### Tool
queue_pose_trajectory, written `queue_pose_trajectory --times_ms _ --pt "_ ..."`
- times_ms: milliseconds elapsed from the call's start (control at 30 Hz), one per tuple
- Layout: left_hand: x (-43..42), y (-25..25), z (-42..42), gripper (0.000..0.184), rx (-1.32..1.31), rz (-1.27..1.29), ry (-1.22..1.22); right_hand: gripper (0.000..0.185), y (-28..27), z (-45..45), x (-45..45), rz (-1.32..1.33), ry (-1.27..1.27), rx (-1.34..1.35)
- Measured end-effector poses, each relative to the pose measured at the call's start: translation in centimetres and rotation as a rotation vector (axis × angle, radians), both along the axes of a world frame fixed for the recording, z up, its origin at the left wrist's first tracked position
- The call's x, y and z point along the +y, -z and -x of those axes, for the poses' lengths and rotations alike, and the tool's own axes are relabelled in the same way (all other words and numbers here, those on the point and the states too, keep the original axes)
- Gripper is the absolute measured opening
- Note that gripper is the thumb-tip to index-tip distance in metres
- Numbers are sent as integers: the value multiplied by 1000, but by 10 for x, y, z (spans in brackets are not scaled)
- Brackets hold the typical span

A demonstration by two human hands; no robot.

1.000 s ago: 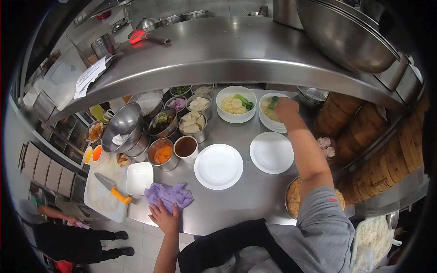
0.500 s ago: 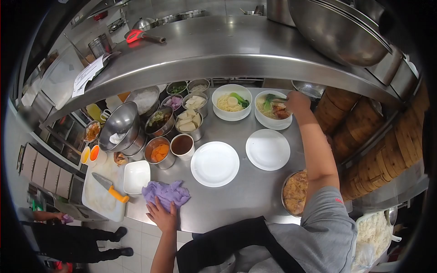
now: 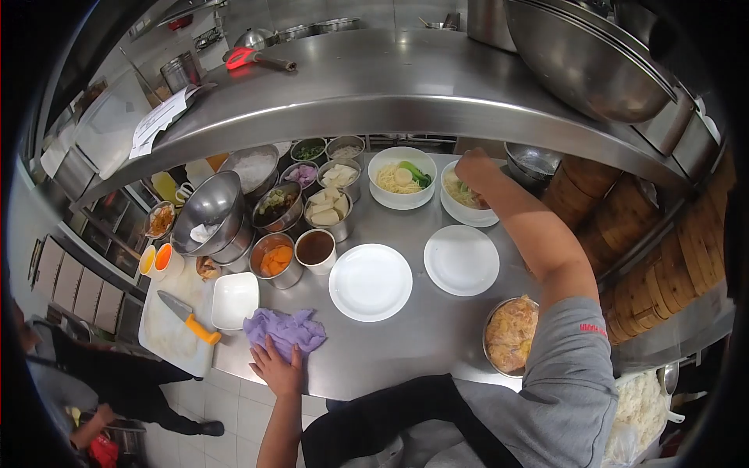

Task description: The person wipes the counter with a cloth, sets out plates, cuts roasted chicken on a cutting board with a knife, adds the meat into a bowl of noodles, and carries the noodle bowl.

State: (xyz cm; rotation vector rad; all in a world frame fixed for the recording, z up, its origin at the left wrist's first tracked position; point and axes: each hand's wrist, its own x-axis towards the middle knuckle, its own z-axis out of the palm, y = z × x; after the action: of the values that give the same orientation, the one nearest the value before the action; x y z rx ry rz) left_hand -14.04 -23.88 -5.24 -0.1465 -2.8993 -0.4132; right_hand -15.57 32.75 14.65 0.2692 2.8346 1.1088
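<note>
My left hand (image 3: 277, 368) lies with its fingers spread at the edge of a crumpled purple cloth (image 3: 285, 329) on the steel counter. My right hand (image 3: 474, 173) reaches over the right noodle bowl (image 3: 465, 204); its fingers are hidden behind the back of the hand. To its left stands another white bowl (image 3: 402, 179) with noodles, a pale round piece and green vegetable. Two white plates, one at the centre (image 3: 370, 282) and one further right (image 3: 461, 260), lie in front of the bowls.
Metal containers of ingredients (image 3: 275, 260), a brown-liquid cup (image 3: 316, 250), a square dish (image 3: 235, 301) and a knife (image 3: 189, 317) on a board (image 3: 173, 343) are left. Bamboo steamers (image 3: 655, 288) and a food bowl (image 3: 511, 335) are right. A steel shelf (image 3: 406, 117) overhangs. Another person (image 3: 117, 378) stands lower left.
My right hand has moved left from the right bowl's right side to above its back rim. My left hand stays by the cloth. The people at lower left have shifted.
</note>
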Motion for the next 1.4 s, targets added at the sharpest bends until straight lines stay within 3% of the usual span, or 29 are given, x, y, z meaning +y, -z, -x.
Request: queue_pose_trajectory --times_ms 133,200,333,400,700,900,1000,1033,1100,1167,1300,1400 --pt "-1 2 -1 75 29 -7 8 13 -5 10 10 122 65 -45" --pt "-1 1 -1 75 32 -6 13 13 -11 -3 16 80 -28 140" --pt "0 0 -1 74 25 -5 16 11 -17 -35 40 73 -46 259" --pt "-1 -1 -1 74 26 -5 20 9 -18 -64 37 221 -66 440" --pt "0 -1 -2 73 11 16 17 19 17 -147 30 415 52 602" --pt "3 -1 -1 73 39 43 -3 23 -5 -144 11 469 59 775" --pt "-5 8 3 74 69 -51 69 28 10 -127 15 499 98 843" --pt "-7 15 3 74 91 -61 59 31 25 -120 26 513 61 824" --pt "-5 7 2 78 -3 -111 49 35 33 -109 29 538 328 576" --pt "-3 -10 -3 77 -65 -73 11 38 63 -102 57 563 190 734" --pt "-4 -18 -4 70 15 -67 23 39 56 -85 32 606 314 724" --pt "-7 -16 -2 70 14 -63 92 41 112 -46 67 1590 79 802"
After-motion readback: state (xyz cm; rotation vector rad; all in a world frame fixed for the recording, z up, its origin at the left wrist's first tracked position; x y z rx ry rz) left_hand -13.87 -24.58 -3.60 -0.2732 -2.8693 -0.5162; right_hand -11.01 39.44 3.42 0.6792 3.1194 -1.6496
